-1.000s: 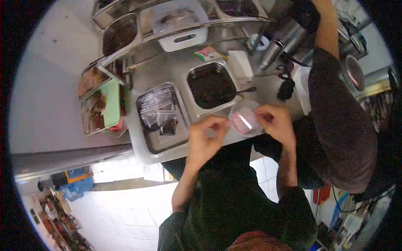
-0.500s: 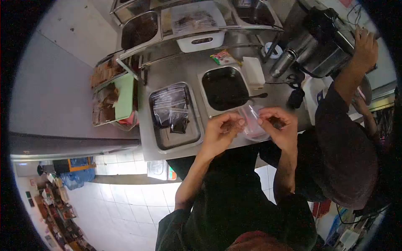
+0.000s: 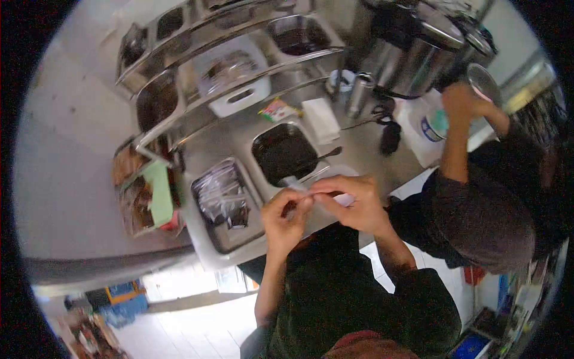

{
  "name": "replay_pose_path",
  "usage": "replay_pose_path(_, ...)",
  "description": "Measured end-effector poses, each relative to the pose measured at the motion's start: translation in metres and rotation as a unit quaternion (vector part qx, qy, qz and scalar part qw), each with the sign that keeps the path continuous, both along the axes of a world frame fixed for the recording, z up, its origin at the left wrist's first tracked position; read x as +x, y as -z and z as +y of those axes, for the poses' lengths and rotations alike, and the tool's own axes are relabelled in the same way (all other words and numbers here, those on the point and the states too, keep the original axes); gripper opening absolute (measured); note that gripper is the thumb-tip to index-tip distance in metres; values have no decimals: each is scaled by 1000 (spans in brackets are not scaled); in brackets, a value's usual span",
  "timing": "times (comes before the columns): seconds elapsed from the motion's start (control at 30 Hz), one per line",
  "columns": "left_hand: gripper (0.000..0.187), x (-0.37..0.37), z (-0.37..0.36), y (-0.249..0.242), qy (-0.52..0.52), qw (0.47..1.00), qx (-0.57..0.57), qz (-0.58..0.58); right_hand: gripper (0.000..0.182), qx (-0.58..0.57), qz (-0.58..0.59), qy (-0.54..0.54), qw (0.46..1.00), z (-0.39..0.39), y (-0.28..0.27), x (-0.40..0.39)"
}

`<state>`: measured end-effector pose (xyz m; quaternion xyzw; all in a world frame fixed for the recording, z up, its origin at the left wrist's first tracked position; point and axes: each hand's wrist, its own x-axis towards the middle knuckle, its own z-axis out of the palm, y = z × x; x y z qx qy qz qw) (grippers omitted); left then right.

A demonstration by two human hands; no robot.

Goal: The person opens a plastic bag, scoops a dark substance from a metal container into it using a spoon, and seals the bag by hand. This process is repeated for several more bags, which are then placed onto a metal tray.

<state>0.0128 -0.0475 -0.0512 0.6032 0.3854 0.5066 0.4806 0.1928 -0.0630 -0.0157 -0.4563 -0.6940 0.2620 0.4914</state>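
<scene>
My left hand point(image 3: 286, 218) and my right hand point(image 3: 353, 200) meet at the counter's front edge, fingers pinched on a small clear plastic bag point(image 3: 293, 181). The bag is partly hidden by the fingers. Just beyond them is a steel pan of dark content point(image 3: 278, 149), with a dark-ended spoon point(image 3: 330, 153) lying across its right rim. To the left, a steel tray point(image 3: 225, 244) holds several filled clear packets point(image 3: 221, 194) with dark contents.
A rack point(image 3: 248, 78) with pans and a white basket point(image 3: 239, 103) stands behind. A white box point(image 3: 321, 119), a colourful packet point(image 3: 280, 110), a steel cylinder point(image 3: 360, 94) and black cord point(image 3: 390, 137) lie beyond. At right, a co-worker's arms point(image 3: 457, 131) reach over containers.
My view has turned and shifted. My hands have come together, and the bag, earlier spread between them, is now gathered at the fingertips. The co-worker's raised hand has come down near the containers.
</scene>
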Motion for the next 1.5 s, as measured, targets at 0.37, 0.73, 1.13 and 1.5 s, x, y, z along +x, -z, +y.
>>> replay_pose_path(0.37, 12, 4, -1, 13, 4, 999, -15, -40, 20, -154, 254, -25, 955, 13, 24, -4)
replay_pose_path(0.73, 22, 0, 6, -8, -89, 971, 129, 179, 15, -39, 10, 28, 999, 19, 14, 13)
replay_pose_path(1.13, 39, -32, 21, -6, -60, 994, -24, 85, 19, -144, 158, -41, 976, 13, 24, 21)
replay_pose_path(1.5, 76, -15, 21, -34, 41, 897, 254, 360, 38, -147, -88, -99, 980, 28, -9, 21)
